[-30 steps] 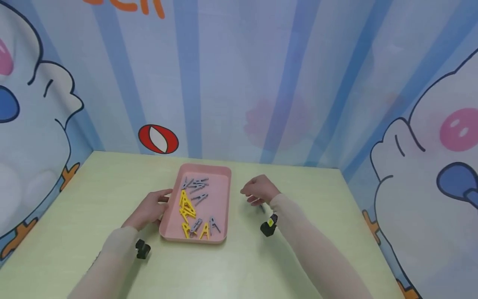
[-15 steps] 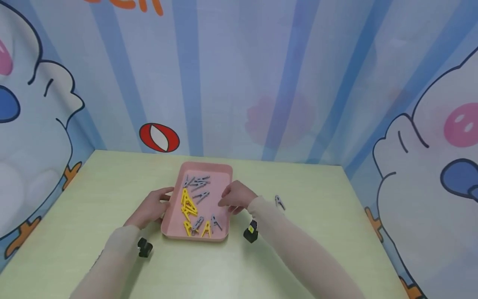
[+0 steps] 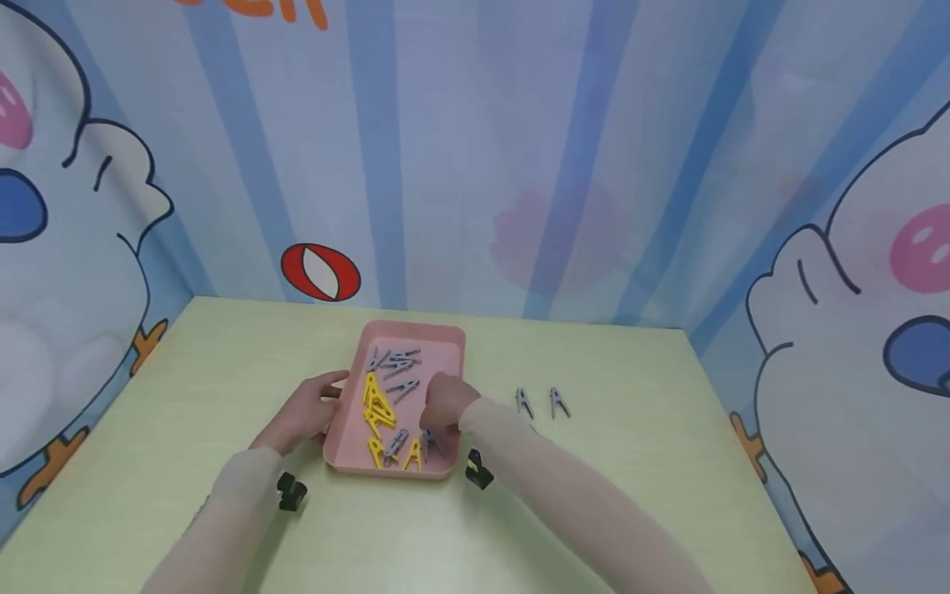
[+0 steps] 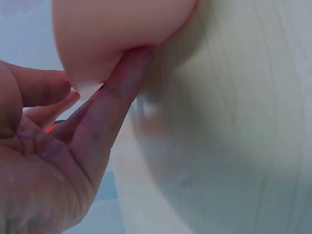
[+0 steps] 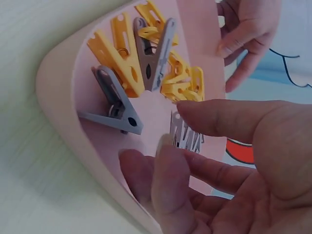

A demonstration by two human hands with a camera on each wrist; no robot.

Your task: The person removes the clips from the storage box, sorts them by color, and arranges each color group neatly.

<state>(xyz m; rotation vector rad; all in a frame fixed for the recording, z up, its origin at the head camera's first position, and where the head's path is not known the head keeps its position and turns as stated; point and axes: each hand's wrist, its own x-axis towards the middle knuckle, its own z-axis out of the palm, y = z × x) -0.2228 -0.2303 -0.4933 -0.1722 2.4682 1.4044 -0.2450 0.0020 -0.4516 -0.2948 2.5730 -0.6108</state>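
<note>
the right grip (image 3: 449, 402), thumb and fingers parted and holding nothing, hangs over a tray (image 3: 448, 340), a grey clip (image 5: 123, 101) just beside its fingertips, toward the person. yellow clips (image 3: 379, 410) lie to its left; two more grey clips (image 3: 555, 395) rest on the surface (image 3: 668, 429) to its right. the left grip (image 3: 300, 412), fingers extended, touches the tray's outer wall.

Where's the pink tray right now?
In the head view, the pink tray sits on the table, left of centre, with the left hand against its left side and the right hand over its right part.
</note>
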